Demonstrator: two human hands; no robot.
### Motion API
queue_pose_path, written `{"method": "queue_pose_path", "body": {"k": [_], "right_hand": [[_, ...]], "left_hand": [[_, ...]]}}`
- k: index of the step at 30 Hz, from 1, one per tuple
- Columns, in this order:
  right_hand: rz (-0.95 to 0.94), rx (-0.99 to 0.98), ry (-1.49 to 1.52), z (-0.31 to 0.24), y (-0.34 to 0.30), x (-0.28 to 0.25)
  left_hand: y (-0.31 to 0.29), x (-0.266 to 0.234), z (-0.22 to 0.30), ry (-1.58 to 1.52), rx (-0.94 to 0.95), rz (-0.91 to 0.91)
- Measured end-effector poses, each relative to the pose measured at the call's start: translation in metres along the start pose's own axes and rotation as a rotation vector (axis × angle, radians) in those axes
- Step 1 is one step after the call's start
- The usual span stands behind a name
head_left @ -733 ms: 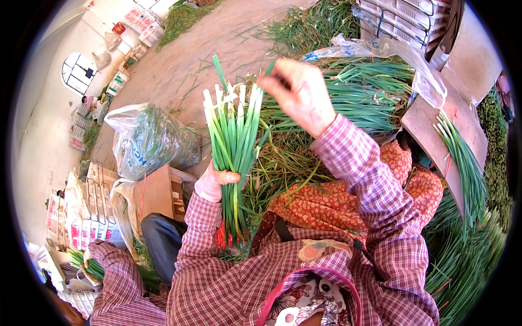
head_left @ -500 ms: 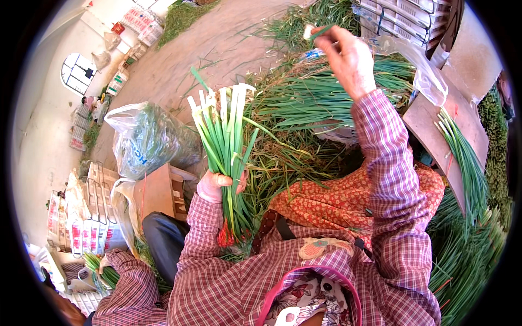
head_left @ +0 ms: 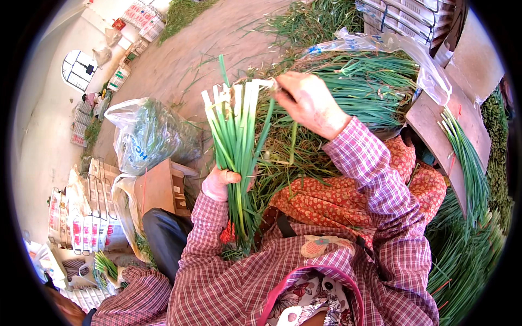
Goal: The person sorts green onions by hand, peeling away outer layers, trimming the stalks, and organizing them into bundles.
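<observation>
My left hand (head_left: 222, 182) is closed round the green leaves of a bunch of green onions (head_left: 239, 127), held upright with the white ends on top. The leaf tips hang down against my checked jacket, beside something red. My right hand (head_left: 311, 103) is at the top right of the bunch, thumb and fingers pinched on the pale end of one stalk that bends sideways. Its fingertips are partly hidden. Beyond my right hand lies a large heap of green onions (head_left: 359, 81) on clear plastic. Loose trimmed leaves (head_left: 304, 149) cover the ground below my hands.
A stuffed clear plastic bag (head_left: 149, 138) stands at the left, with cartons (head_left: 92, 217) nearer. At right, a tied bunch (head_left: 462, 152) lies on a brown board (head_left: 435, 122). More greens (head_left: 467, 266) are piled below it. A co-worker's checked sleeve (head_left: 141, 296) shows at lower left.
My right hand has come down and left, from above the heap to the white ends of the bunch. My left hand and the bunch have shifted slightly right.
</observation>
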State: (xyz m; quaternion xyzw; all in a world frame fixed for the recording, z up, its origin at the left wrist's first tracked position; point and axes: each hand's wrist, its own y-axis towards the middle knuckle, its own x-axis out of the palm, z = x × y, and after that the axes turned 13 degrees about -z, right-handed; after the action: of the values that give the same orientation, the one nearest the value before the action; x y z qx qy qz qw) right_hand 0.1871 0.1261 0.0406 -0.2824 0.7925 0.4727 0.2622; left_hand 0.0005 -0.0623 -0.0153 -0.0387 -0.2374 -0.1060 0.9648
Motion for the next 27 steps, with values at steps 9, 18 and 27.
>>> {"method": "queue_pose_path", "body": {"k": [9, 18, 27], "right_hand": [[0.335, 0.276, -0.173, 0.07, -0.014, -0.04], [-0.148, 0.491, -0.566, 0.051, -0.027, -0.033], [-0.053, 0.226, 0.451, -0.043, -0.005, 0.009]], "left_hand": [[-0.017, -0.012, 0.003, 0.009, 0.054, 0.123], [-0.03, -0.013, 0.012, 0.03, 0.127, 0.251], [-0.006, 0.003, 0.005, 0.119, 0.084, 0.222]]}}
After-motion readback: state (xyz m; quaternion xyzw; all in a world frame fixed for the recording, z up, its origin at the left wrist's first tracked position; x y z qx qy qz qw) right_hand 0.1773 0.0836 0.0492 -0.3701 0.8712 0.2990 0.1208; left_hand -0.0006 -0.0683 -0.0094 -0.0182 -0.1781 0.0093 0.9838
